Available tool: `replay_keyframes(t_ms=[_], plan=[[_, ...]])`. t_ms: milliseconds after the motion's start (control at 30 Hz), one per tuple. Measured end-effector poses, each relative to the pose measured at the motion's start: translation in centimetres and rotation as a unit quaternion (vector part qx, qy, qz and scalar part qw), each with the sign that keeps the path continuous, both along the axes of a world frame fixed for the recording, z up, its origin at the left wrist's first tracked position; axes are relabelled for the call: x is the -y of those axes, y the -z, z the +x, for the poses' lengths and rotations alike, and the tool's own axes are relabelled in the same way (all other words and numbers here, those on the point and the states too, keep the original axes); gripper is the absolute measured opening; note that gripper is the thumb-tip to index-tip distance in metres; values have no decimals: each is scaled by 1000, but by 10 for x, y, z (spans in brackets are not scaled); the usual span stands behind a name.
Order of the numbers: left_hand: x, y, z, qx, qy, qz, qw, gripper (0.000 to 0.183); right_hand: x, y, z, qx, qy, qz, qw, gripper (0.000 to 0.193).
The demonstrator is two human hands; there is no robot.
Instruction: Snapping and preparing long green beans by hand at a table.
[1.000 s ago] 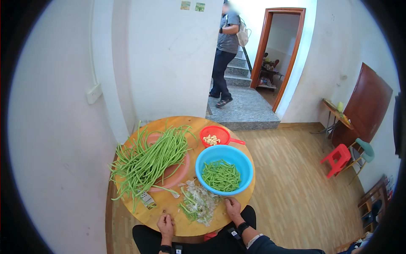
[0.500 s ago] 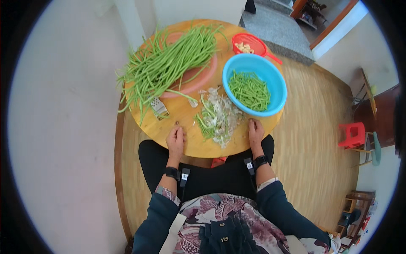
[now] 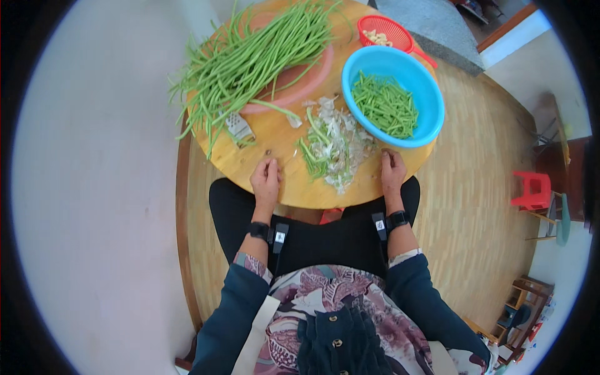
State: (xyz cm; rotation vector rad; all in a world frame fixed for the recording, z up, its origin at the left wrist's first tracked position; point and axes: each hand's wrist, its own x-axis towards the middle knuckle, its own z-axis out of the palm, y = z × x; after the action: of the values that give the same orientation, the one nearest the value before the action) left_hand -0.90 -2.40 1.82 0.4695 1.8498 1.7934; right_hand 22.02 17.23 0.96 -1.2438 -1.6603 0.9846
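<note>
My left hand (image 3: pixel 266 179) rests at the near edge of the round wooden table (image 3: pixel 275 139), fingers curled closed with nothing showing in them. On the right, my right hand (image 3: pixel 392 172) lies at the same edge, also closed and empty-looking, just below a blue basin (image 3: pixel 432 119). Cut green bean pieces (image 3: pixel 385 105) fill part of that basin. Between the hands is a pile of pale garlic skins and green trimmings (image 3: pixel 337 140). Beyond my left hand lies a small metal grater (image 3: pixel 237 128). Long green beans (image 3: pixel 262 59) are heaped over a pink tray (image 3: pixel 320 74).
A red strainer (image 3: pixel 400 39) with peeled garlic cloves (image 3: pixel 377 37) stands behind the basin. A white wall (image 3: pixel 94 187) rises on the left. To the right, a red stool (image 3: pixel 532 190) stands on the wooden floor (image 3: pixel 475 187), and a grey step (image 3: pixel 431 31) lies beyond the table.
The view has tilted, so the table and everything on it sit higher and slightly further right in the picture. Both hands stay closed at the table edge; nothing on the table has visibly moved.
</note>
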Motion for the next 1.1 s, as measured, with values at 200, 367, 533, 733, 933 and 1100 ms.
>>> replay_keyframes(t_ms=[200,367,533,733,933,1100], plan=[[0,5,-2,-19,25,6,999,15,-1,0,-1,33,-4,54,998,14],[2,2,0,17,9,26,999,14,4,-6,-3,45,-5,68,997,11],[2,-4,1,22,13,18,1000,13,1,-4,0,2,-12,36,999,11],[2,2,0,25,13,18,999,11,21,-82,-29,-103,-124,-50,986,14],[1,3,-3,1,25,6,1000,11,-72,-162,-117,-50,-127,85,987,14],[1,-6,-4,6,26,-10,1000,11,-179,-139,-206,42,-122,281,951,30]])
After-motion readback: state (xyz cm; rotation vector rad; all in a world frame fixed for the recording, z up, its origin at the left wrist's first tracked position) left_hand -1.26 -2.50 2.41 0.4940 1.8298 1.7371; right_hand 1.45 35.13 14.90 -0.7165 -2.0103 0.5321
